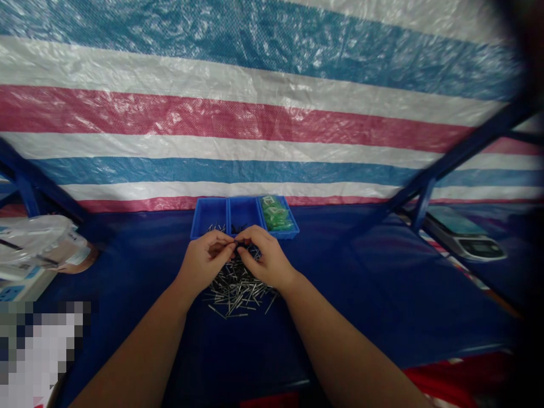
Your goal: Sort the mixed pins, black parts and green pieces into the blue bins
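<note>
Two hands are at work at the middle of the blue desk [348, 283]. The left hand [206, 262] and the right hand [267, 262] meet over one pile of thin metal pins [238, 293], too many to count. Both forearms reach in from the near edge, angled inward, with the wrists bent and the knuckles up.

The grip is pressed together at both sets of fingertips [234, 241], pinching one small dark piece [240, 244] between them. Much of it is hidden by the fingers. It sits over the far part of the pile, just in front of the tray.

There is one blue tray [244, 216] with three compartments, set at the far edge of the desk against a striped tarp [255, 130]. The right compartment holds green pieces [276, 214]; the contents of the other two are hard to make out.

One digital scale [465, 239] sits well off to the right. One plastic bag [32, 241] lies at the left. Wide stretches of desk lie on both sides of the hands.
</note>
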`<state>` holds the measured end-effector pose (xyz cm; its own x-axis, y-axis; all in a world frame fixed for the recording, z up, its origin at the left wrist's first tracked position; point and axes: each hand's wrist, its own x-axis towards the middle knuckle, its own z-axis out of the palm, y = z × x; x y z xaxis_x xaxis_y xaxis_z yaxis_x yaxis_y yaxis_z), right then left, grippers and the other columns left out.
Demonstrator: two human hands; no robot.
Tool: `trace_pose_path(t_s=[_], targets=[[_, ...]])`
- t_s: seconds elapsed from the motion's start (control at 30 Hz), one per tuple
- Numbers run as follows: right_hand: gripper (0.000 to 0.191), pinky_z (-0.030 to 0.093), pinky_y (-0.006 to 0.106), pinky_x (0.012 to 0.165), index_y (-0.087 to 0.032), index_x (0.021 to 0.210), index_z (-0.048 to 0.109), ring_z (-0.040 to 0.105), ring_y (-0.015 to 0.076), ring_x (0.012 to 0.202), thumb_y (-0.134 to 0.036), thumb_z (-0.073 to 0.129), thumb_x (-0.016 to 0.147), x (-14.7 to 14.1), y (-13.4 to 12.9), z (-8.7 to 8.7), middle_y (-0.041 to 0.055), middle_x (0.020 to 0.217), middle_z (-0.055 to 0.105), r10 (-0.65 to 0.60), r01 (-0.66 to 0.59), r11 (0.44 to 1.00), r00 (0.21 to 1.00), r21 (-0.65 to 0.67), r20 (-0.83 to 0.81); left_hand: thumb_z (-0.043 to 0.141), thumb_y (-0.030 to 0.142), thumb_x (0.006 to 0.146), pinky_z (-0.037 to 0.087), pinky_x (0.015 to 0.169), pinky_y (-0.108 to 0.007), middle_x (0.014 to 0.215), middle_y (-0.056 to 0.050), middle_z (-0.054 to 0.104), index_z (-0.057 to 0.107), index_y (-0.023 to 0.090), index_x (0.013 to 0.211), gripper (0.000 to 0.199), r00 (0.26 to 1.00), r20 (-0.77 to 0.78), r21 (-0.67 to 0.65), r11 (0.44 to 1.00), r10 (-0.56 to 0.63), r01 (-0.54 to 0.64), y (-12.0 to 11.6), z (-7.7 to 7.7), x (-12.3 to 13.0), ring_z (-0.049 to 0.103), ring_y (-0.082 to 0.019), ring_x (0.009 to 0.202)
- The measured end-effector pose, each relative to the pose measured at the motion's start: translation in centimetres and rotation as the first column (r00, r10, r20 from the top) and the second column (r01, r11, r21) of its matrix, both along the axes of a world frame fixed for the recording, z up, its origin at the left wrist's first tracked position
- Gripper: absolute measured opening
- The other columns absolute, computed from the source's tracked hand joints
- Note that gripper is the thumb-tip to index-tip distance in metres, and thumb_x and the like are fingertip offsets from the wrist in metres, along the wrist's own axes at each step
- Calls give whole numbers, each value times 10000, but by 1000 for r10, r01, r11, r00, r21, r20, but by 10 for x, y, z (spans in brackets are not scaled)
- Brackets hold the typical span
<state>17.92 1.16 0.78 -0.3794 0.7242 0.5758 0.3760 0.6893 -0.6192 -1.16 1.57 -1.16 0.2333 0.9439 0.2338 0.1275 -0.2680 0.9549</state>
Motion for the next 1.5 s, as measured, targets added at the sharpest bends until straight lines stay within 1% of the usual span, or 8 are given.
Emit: trace_pose_path(t_s=[0.13,0.3,0.47,0.6,0.73,1.23,1.4,1.5], targets=[[132,516,304,728,-193,922,637,609,153,781,-130,523,901,-2,-1,-3,26,836,635,24,-26,999,998,-36,-61,652,283,892,594,679,-279,884,-56,744,672,160,1007,169,998,-42,7,999,-52,52,-1,-1,0,720,-158,727],[120,535,300,692,-183,942,689,642,148,721,-160,596,870,3,7,-12,31,813,682,-241,233,969,964,-82,-115,640,276,881,507,583,-236,778,-11,711,662,171,1003,163,965,-263,95,995,-18,45,-1,2,-5,644,-115,606],[155,559,310,691,-171,972,728,679,165,725,-174,625,856,8,12,-20,58,852,732,-380,363,916,922,-170,-77,602,245,872,402,542,-233,690,16,670,712,200,888,120,815,-571,77,982,-98,171,0,7,-10,578,-110,573],[196,552,325,733,-173,1004,740,673,174,766,-149,583,890,8,10,-16,67,883,735,-403,404,912,915,-74,28,596,257,873,390,581,-265,724,8,705,751,234,974,186,701,-705,49,978,-110,203,0,7,-11,607,-139,620],[202,541,324,767,-167,1005,743,660,177,811,-144,563,917,6,9,-13,81,926,723,-420,421,907,904,-3,86,578,230,867,413,625,-276,827,-15,740,759,245,1038,250,653,-754,70,979,-73,190,1,6,-11,637,-158,688],[223,491,327,712,-164,1070,727,622,185,702,-209,568,922,-2,12,-13,60,790,697,-478,504,863,837,-32,267,593,198,840,326,560,-260,695,6,672,707,227,923,144,644,-765,58,992,-26,109,-2,7,-6,582,-152,596],[123,429,293,631,-188,945,691,566,159,636,-212,577,906,1,4,-4,6,671,613,-395,421,905,887,-67,239,584,217,862,291,547,-266,652,19,634,680,229,891,101,650,-759,57,991,-35,120,-3,10,-5,550,-149,567],[90,415,272,613,-187,892,658,553,138,635,-205,571,907,3,-1,2,1,703,616,-251,282,949,947,-144,200,572,220,878,302,560,-265,645,24,611,663,219,919,100,719,-695,103,988,-9,111,-4,12,-4,543,-145,577]])
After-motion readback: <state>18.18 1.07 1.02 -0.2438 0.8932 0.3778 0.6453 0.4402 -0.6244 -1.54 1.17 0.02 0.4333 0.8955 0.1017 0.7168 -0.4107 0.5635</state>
